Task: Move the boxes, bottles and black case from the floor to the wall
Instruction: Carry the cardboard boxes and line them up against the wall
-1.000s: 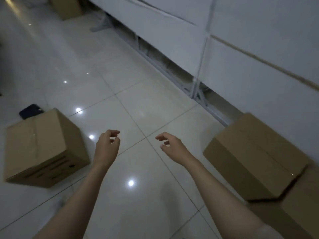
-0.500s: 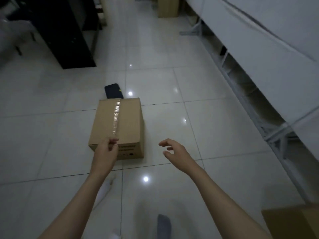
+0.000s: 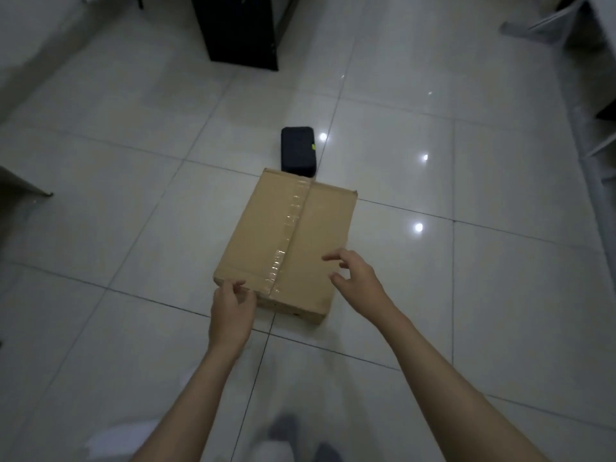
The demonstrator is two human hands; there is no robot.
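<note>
1. White tiled floor (image 3: 100, 228) all around me, a dark cabinet (image 3: 240, 28) standing far ahead.
2. Black case (image 3: 297, 151) lies flat just past the far end of the cardboard box (image 3: 290, 238).
3. Box sits taped on the floor right below me.
4. My left hand (image 3: 231, 311) is at its near left corner, fingers loosely curled, gripping nothing.
5. My right hand (image 3: 356, 278) hovers over its near right side, fingers spread, empty.

Hands at taped box, floor

Cardboard box (image 3: 286, 241) lies flat on tiled floor (image 3: 466, 295), tape along its top seam. Black case (image 3: 297, 151) just beyond its far edge. Left hand (image 3: 231, 311) at near-left corner, right hand (image 3: 355, 278) above near-right top, fingers loosely spread
</note>
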